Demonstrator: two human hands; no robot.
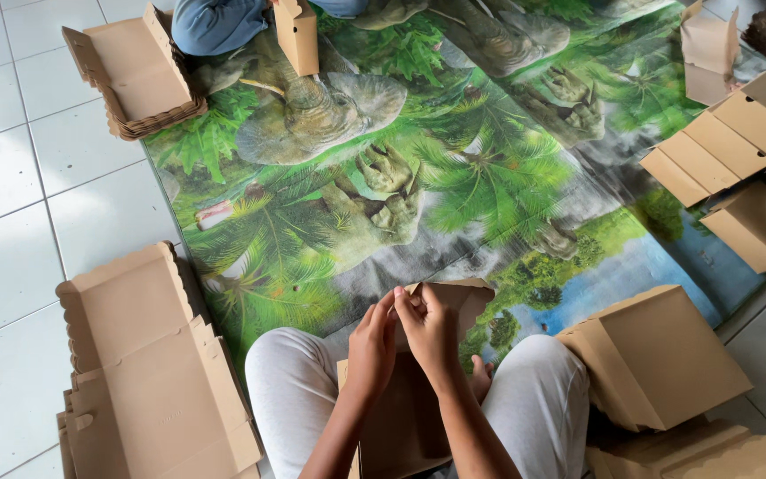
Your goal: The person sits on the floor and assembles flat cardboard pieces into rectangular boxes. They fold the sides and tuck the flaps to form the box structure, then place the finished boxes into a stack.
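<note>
Sitting cross-legged on a jungle-print mat (454, 177), both hands — left hand (372, 341), right hand (427, 326) — pinch a brown cardboard box (454, 302) flap over the lap; flat cardboard stack (148, 372) left, folded box (667, 355) right.

floor: white tiles (11, 231) | jungle-print mat (454, 177) | daylight from left

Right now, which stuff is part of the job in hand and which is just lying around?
In hand: left hand, right hand, both on the box in the lap.
Lying about: flat stack, folded box, mat, far stack.
</note>
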